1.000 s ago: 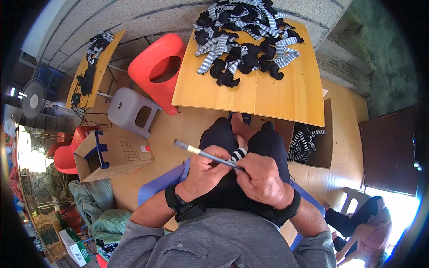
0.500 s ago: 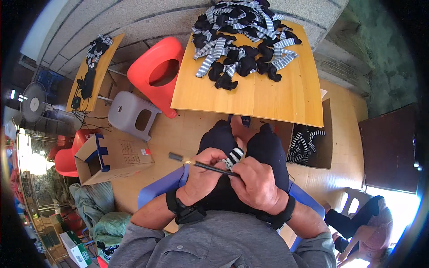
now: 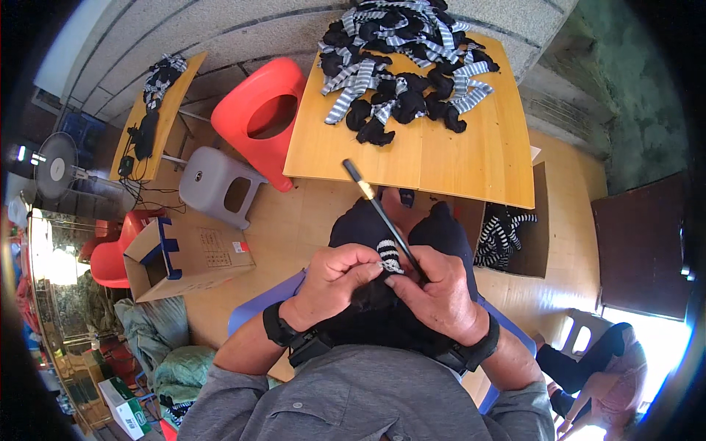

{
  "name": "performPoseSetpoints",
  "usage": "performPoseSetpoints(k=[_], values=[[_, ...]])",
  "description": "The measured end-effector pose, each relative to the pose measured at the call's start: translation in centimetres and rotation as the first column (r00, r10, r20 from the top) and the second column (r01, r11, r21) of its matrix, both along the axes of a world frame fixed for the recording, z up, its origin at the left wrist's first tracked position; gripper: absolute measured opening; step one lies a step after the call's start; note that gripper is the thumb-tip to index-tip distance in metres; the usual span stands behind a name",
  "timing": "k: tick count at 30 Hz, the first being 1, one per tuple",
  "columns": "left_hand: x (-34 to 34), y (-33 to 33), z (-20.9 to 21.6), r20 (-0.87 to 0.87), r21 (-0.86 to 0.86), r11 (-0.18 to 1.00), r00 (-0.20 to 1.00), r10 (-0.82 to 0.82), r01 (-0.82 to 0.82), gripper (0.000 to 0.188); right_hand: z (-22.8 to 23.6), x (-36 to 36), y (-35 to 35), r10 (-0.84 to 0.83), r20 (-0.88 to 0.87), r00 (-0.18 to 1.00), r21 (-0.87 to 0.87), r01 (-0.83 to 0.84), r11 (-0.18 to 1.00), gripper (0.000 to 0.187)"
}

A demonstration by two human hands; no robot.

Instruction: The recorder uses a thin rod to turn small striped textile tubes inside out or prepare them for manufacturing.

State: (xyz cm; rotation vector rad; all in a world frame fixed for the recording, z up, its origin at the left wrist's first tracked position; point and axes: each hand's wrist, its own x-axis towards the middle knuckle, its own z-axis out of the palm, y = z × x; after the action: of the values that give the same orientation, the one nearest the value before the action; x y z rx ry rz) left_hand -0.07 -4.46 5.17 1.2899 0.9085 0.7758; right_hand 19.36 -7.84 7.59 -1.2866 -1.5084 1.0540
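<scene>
Over my lap, a small black-and-white striped knitted tube (image 3: 387, 252) is stretched between my two hands. My left hand (image 3: 340, 283) is closed, with thumb and forefinger pinching the tube's pale edge. My right hand (image 3: 441, 300) is closed as well. Its thumb presses on the other side of that edge, and its fingers grip a slim black stick with a gold band, like a chopstick (image 3: 379, 211). The stick slants up and to the left, away from my fingers. Its lower end is hidden in my right hand.
Ahead, a wooden table (image 3: 346, 165) bears a pile of black and grey-striped knitted pieces (image 3: 404, 95). A carton (image 3: 540, 220) with striped knits stands at right, another carton (image 3: 198, 257) at left. Nearby are a red chair (image 3: 228, 103) and grey stool (image 3: 213, 184). A person (image 3: 603, 382) sits at lower right.
The stick has swung from pointing left, nearly level, to slanting up over the table's near edge. My hands have shifted slightly and the knitted tube now stands more upright between them.
</scene>
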Motion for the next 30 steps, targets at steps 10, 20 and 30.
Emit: performPoseSetpoints(k=[10, 20, 30], values=[[0.1, 0.3, 0.1, -0.093, 0.257, 0.962, 0.993, -0.074, 0.095, 0.002, -0.6, 0.0, 0.2, 0.076, 0.102, 0.992, 0.142, -0.090, 0.986, 0.013], [0.9, -0.8, -0.5, 0.012, -0.022, 0.999, 0.999, -0.045, 0.045, 0.005, -2.4, 0.1, 0.6, 0.068, 0.216, 0.974, 0.297, -0.132, 0.946, 0.012], [1.7, -1.3, -1.4, -0.134, -0.021, 1.000, 0.991, -0.014, 0.011, 0.008, -3.6, -0.9, 0.5, -0.120, 0.197, 0.973, 0.146, 0.092, 0.985, 0.009]])
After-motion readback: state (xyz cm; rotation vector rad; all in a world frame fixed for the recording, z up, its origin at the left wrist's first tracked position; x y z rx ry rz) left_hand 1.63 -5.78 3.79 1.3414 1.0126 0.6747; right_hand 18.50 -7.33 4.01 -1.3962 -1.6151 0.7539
